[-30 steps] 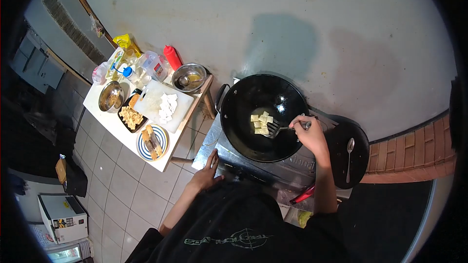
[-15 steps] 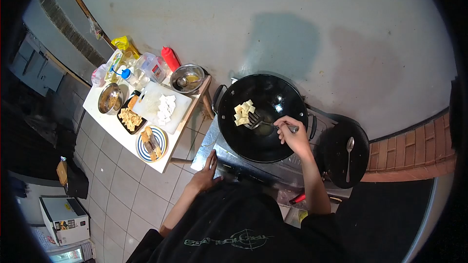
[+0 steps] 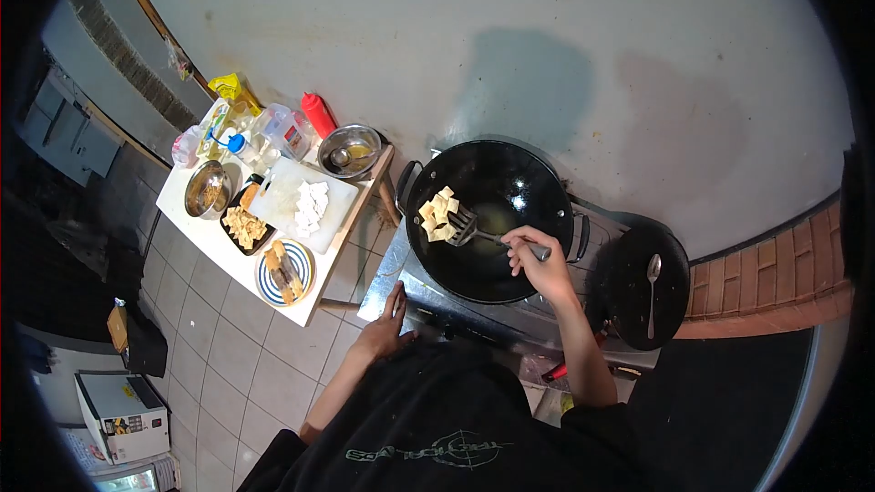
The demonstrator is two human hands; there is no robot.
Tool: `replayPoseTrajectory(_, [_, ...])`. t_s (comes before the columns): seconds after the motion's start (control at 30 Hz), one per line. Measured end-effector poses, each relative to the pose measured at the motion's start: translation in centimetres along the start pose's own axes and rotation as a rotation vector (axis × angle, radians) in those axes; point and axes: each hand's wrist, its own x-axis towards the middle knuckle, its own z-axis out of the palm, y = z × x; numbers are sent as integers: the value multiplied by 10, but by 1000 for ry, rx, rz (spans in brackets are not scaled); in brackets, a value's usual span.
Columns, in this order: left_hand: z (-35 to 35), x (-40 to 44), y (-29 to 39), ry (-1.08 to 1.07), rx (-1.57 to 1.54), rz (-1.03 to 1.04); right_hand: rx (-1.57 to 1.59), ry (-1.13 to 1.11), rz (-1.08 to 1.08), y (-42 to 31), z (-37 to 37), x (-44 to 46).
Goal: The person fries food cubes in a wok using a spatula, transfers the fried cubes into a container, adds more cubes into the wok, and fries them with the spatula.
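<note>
My right hand (image 3: 540, 262) is wrapped round the handle of a slotted metal spatula (image 3: 464, 229) over a black wok (image 3: 497, 278). The spatula's head touches several pale yellow square pieces (image 3: 438, 214) at the wok's left side. Some oil shows at the bottom of the wok, right of the spatula's head. My left hand (image 3: 384, 330) rests at the front left edge of the metal stove (image 3: 390, 276), holding nothing, with its fingers stretched out and slightly apart.
A white table (image 3: 187, 230) at the left holds a cutting board (image 3: 284, 184) with white pieces, a striped plate (image 3: 262, 284), metal bowls and a red bottle (image 3: 317, 114). Right of the wok, a spoon (image 3: 652, 296) lies on a round black lid (image 3: 620, 278).
The spatula and my right hand have moved left across the wok, and the yellow pieces have shifted to its left side. My left hand has stayed in place.
</note>
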Motion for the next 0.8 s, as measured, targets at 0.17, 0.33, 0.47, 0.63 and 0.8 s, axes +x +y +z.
replayPoseTrajectory(0.17, [-2,0,2,-36,4,-28,-7,29,-11,0,7,-21])
replayPoseTrajectory(0.33, [-2,0,2,-29,31,-8,-184,92,-256,9,18,-38])
replayPoseTrajectory(0.47, [0,1,-3,-12,56,12,-237,145,-313,5,25,-50])
replayPoseTrajectory(0.63, [3,1,-4,15,72,24,-203,159,-157,5,28,-58])
replayPoseTrajectory(0.8, [8,2,-9,37,85,35,-52,174,-20,13,28,-45])
